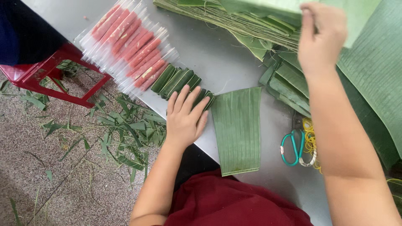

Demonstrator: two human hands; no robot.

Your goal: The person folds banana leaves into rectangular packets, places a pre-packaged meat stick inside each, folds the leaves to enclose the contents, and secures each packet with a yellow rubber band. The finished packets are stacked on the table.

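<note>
Cut leaf strip (237, 129) lay flat on the desk (217, 54), long axis running away from the person, just right of the left hand (185, 118). That hand rested spread, fingers on the wrapped leaf rolls (178, 81). Right hand (321, 37) was up at the far leaf pile (251, 23), pinching a leaf edge. Left hand nearer the strip.

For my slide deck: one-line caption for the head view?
Left hand rests on leaf-wrapped rolls while right hand lifts a banana leaf.
</note>
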